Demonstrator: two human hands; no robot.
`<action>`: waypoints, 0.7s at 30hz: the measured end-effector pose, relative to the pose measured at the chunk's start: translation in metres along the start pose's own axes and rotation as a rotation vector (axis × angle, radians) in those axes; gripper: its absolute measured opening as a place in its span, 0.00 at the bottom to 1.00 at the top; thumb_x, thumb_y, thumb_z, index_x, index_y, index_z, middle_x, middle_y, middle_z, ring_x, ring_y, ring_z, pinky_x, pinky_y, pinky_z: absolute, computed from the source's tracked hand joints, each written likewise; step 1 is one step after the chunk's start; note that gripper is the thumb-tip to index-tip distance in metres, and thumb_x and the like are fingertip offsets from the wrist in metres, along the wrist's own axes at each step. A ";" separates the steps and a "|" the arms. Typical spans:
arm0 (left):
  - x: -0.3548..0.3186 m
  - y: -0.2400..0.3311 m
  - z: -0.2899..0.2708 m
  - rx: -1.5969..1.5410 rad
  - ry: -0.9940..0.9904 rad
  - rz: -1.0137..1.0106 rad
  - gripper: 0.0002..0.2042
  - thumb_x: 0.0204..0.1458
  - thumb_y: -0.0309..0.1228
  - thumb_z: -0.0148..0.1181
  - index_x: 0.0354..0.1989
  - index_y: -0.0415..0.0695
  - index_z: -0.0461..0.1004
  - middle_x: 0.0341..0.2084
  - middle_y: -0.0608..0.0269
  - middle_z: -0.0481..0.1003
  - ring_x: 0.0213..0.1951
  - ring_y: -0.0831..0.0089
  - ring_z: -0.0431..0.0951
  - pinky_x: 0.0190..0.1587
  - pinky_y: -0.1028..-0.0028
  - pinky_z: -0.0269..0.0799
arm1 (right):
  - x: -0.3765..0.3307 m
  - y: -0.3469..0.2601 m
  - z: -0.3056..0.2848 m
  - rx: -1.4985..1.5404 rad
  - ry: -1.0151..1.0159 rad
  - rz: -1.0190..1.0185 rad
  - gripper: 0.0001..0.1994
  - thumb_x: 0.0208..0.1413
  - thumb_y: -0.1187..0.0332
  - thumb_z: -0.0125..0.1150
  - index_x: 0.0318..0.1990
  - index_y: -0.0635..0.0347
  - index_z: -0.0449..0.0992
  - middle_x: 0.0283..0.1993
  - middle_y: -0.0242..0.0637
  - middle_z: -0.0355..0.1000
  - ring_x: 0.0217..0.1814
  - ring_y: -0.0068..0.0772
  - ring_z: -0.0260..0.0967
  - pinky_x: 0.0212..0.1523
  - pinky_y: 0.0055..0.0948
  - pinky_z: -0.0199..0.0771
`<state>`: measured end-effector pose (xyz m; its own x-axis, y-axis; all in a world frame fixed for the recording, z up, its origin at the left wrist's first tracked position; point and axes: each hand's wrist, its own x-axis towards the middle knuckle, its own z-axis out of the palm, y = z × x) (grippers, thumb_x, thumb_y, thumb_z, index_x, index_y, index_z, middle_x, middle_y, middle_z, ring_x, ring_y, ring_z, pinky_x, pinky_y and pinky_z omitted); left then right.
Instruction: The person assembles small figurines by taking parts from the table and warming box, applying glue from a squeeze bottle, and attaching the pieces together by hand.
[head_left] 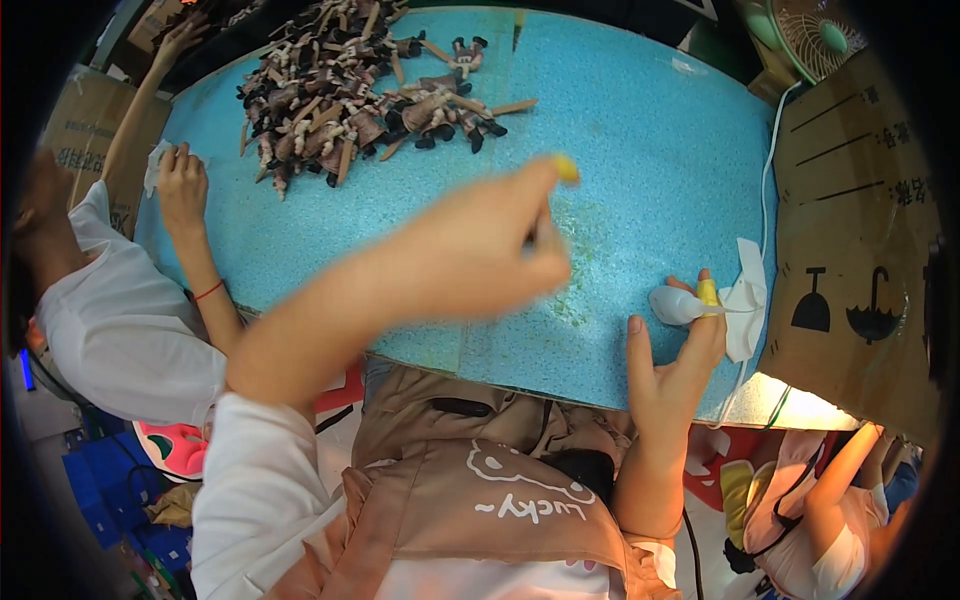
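Note:
My left hand [480, 250] is raised over the blue speckled table [640, 130] and blurred by motion. Its fingers pinch a small piece with a yellow tip [565, 168]. My right hand [675, 360] rests at the table's near right edge, thumb spread, fingers curled around a rounded white tool [672, 304]. One of its fingers wears a yellow wrap [708, 293]. A crumpled white sheet [748, 295] lies right beside that hand. A pale greenish smear [578, 250] marks the table between my hands.
A heap of small brown and black toy figures [340, 90] fills the far left of the table. A co-worker in white sits left, one hand [183, 185] on a white cloth. A cardboard box [860, 250], a white cable [768, 190] and a green fan [815, 35] stand right.

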<state>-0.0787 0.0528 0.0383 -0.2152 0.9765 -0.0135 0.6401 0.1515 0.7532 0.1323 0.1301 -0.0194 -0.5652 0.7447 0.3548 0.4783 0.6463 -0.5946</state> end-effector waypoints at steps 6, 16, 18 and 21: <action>0.083 0.048 -0.094 0.191 0.700 0.226 0.34 0.51 0.41 0.52 0.59 0.34 0.44 0.47 0.36 0.63 0.51 0.51 0.64 0.53 0.69 0.59 | 0.000 -0.004 -0.003 -0.023 0.013 0.014 0.32 0.41 0.69 0.60 0.55 0.70 0.56 0.46 0.41 0.67 0.58 0.46 0.49 0.58 0.41 0.41; 0.018 -0.074 -0.074 0.732 0.267 -0.137 0.19 0.43 0.30 0.53 0.46 0.37 0.66 0.39 0.49 0.67 0.43 0.56 0.68 0.45 0.67 0.64 | -0.002 0.004 -0.003 -0.090 0.010 -0.070 0.18 0.44 0.71 0.56 0.44 0.67 0.65 0.45 0.40 0.67 0.54 0.47 0.55 0.55 0.41 0.46; 0.005 -0.081 -0.060 0.820 0.282 0.001 0.21 0.44 0.31 0.55 0.46 0.35 0.65 0.41 0.50 0.66 0.45 0.55 0.67 0.47 0.65 0.63 | -0.003 0.003 -0.004 -0.076 0.005 -0.052 0.15 0.44 0.71 0.56 0.42 0.67 0.66 0.45 0.40 0.67 0.54 0.47 0.55 0.54 0.41 0.46; -0.001 -0.075 -0.048 0.815 0.277 -0.016 0.22 0.44 0.34 0.57 0.47 0.36 0.64 0.43 0.52 0.65 0.46 0.54 0.65 0.48 0.63 0.62 | -0.003 0.001 -0.002 -0.069 0.034 -0.049 0.14 0.44 0.71 0.57 0.39 0.67 0.67 0.44 0.43 0.66 0.53 0.47 0.56 0.53 0.41 0.47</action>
<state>-0.1616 0.0328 0.0134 -0.3331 0.9167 0.2208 0.9424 0.3315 0.0455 0.1358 0.1283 -0.0195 -0.5663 0.7163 0.4077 0.4965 0.6913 -0.5249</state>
